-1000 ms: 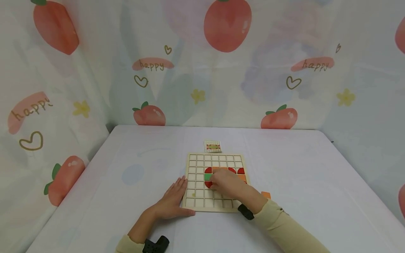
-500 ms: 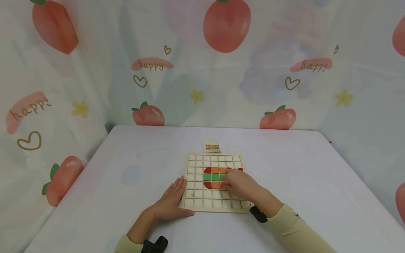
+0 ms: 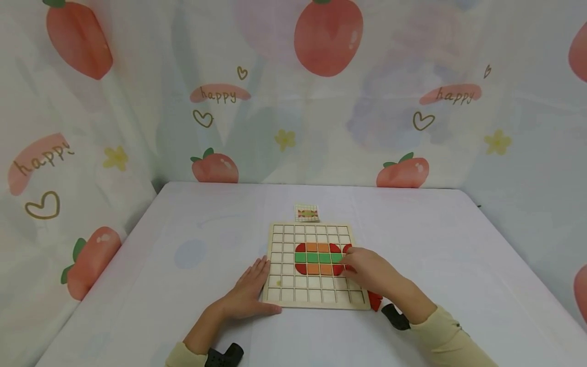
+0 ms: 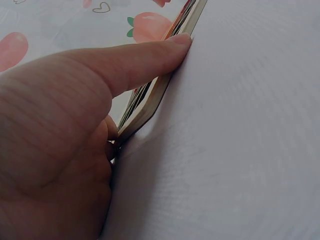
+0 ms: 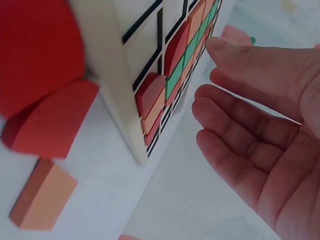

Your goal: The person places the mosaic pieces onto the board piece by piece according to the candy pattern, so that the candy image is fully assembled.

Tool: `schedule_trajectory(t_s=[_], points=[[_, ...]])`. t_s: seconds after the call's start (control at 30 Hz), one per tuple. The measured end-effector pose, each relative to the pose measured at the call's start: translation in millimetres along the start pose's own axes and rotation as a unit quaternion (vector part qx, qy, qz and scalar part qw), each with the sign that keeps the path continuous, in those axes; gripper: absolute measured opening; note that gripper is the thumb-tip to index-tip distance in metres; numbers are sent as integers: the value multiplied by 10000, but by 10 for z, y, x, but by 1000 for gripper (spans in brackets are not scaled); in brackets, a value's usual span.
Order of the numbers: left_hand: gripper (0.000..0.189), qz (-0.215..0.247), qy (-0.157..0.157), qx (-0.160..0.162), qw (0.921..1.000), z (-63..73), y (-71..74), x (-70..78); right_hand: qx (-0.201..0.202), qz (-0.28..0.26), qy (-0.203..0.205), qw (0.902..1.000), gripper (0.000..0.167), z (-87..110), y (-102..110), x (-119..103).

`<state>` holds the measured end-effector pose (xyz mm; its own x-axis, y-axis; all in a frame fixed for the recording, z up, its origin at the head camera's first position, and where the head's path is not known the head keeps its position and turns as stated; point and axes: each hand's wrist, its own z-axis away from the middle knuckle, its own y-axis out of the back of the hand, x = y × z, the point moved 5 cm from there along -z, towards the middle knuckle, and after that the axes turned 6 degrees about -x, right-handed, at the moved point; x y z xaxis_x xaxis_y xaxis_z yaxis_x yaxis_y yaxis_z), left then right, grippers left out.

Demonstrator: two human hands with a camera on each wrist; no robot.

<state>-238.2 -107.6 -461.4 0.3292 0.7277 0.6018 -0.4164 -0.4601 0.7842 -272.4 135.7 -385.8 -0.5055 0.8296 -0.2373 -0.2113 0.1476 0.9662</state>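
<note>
A wooden grid board (image 3: 286, 294) lies on the white table. In its middle sit flat blocks: green squares (image 3: 312, 258) in a row, orange squares (image 3: 324, 269) above and below, and red quarter-round blocks (image 3: 300, 269) at the corners. My left hand (image 3: 247, 291) rests with straight fingers along the board's left edge, its thumb (image 4: 150, 60) against the front edge. Over the board's right side is my right hand (image 3: 373, 270), partly hiding the last column. In the right wrist view its fingers (image 5: 235, 160) are loosely bent with nothing between them; whether they touch a block, I cannot tell.
A small printed pattern card (image 3: 306, 213) lies behind the board. Off the board's right edge are loose red blocks (image 5: 57, 120) and an orange block (image 5: 45, 197). A fruit-print cloth (image 3: 293, 153) hangs behind the table.
My right hand has moved rightward across the board, uncovering the green, orange and red blocks in the middle. The left hand has stayed in place.
</note>
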Motion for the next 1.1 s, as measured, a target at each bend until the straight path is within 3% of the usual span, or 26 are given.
schedule_trajectory(t_s=[0.5,1.1], points=[[108,-33,-28,-21,10000,13,5,8,-166,-374,-397,9984,18,187,37,239],[109,-58,-28,13,10000,15,1,17,-417,-465,-237,9978,18,424,-5,493]])
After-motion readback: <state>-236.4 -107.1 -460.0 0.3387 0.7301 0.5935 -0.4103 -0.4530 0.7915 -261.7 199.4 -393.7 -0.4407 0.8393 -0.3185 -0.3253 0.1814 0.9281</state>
